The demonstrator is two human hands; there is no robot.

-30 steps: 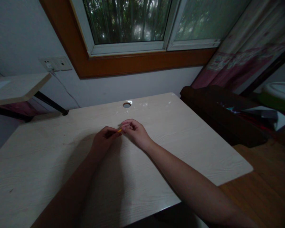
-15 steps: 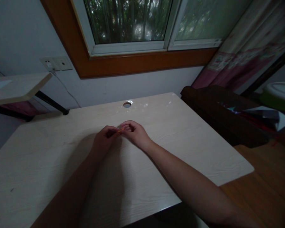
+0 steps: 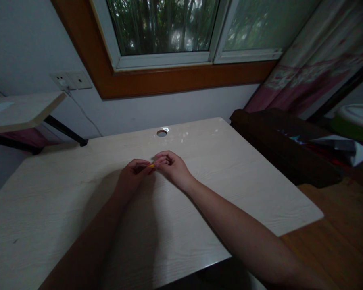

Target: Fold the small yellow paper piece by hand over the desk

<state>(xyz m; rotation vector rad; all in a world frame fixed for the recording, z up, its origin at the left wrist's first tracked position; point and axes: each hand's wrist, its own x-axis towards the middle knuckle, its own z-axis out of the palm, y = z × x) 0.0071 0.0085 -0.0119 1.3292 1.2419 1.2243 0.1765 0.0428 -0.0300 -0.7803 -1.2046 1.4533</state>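
My left hand and my right hand meet fingertip to fingertip over the middle of a pale wooden desk. Between them shows a tiny orange piece, pinched by the fingers of both hands. It is too small and dim to name. Both hands have their fingers curled closed and rest low over the desk top.
A round cable hole sits near the desk's far edge. A side shelf juts out at the left below a wall socket. A dark wooden piece of furniture stands to the right, under a curtain. A window is above.
Almost nothing has moved. The fingertips shifted slightly around the small orange piece, and the hands stayed together at the same spot.
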